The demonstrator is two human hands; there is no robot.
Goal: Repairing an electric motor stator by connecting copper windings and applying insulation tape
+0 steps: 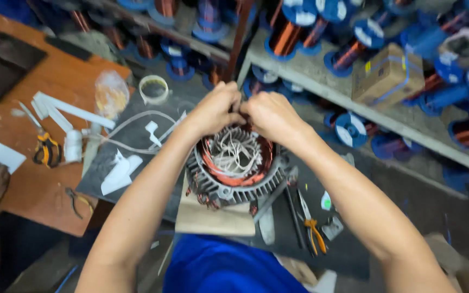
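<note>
Stator (pixel 234 168) of an electric motor, copper windings exposed, rests on a wooden block (pixel 213 220) — left hand (pixel 213 108) and right hand (pixel 270 114) both pinched shut on its white lacing cords (pixel 237 152) at the far rim.

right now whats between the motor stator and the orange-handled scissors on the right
In the head view, a dark metal rod lies on the black mat between the finned stator and the scissors, angled alongside the blades.
</note>
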